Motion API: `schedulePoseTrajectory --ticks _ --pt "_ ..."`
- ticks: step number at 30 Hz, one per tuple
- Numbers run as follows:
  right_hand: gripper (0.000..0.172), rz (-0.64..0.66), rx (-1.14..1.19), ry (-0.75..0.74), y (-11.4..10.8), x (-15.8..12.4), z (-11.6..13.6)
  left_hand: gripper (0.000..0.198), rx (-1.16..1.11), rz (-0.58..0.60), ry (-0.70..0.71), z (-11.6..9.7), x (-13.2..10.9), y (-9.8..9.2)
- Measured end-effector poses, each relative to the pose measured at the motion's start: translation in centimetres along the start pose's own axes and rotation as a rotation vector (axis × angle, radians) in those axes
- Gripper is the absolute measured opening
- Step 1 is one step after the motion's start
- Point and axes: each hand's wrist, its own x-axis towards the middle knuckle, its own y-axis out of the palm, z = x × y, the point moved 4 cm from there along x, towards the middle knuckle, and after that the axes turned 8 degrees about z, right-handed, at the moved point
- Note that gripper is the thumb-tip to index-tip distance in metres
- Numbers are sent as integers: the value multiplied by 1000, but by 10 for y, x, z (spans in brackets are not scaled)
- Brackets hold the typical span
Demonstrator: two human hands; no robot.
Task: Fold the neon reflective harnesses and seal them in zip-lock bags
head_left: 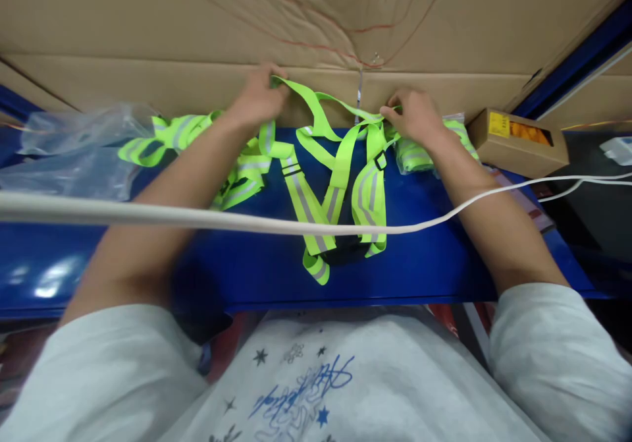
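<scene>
A neon-yellow reflective harness (340,165) with grey stripes and black buckles hangs between my hands, its lower straps resting on the blue shelf. My left hand (261,94) pinches one strap at the upper left. My right hand (413,114) is closed on the straps at the upper right. Behind my left forearm lies a loose heap of similar reflective straps (185,131), partly hidden by the arm. Beyond my right wrist is a folded reflective bundle (413,155) in clear plastic.
A white cable (237,221) crosses the view in front of my forearms. Clear plastic bags (74,152) lie on the left of the blue shelf (419,264). At right sits a cardboard box (518,142) with orange contents. Brown cardboard (148,20) stands behind.
</scene>
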Motion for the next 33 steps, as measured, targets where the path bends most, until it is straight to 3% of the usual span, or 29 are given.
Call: schedulePoseTrajectory --ticks 2,4,7,10,13,17,20,22,24,26,28,30,33 --pt "36 4 -205 -64 -5 -10 15 48 113 -29 21 -28 -23 3" --pt "35 54 -357 -224 -7 -23 37 51 331 -17 199 -62 -50 10" --pt "25 204 -413 -435 0 -46 68 34 432 233 423 -91 -81 36" --pt "35 389 -410 -480 10 -63 77 37 589 443 512 -85 -95 63" --pt "57 528 -300 -469 13 -68 63 43 714 516 430 -67 -102 73" --pt "69 648 -244 -469 14 -62 39 39 790 492 330 -62 -116 66" --pt "70 643 -208 -501 18 -66 40 36 754 518 334 -65 -126 61" --pt "59 533 -169 -494 16 -74 49 34 668 476 385 -69 -132 55" --pt "45 330 -132 -445 9 -87 58 33 592 325 400 -71 -139 42" --pt "40 125 -108 -371 1 -102 61 32 551 139 336 -70 -149 26" --pt "40 47 -85 -345 -4 -118 62 30 515 54 247 -67 -163 16" --pt "42 170 -97 -436 0 -134 66 28 493 90 225 -66 -177 16" --pt "48 506 -174 -616 6 -154 73 27 501 214 315 -69 -194 30"
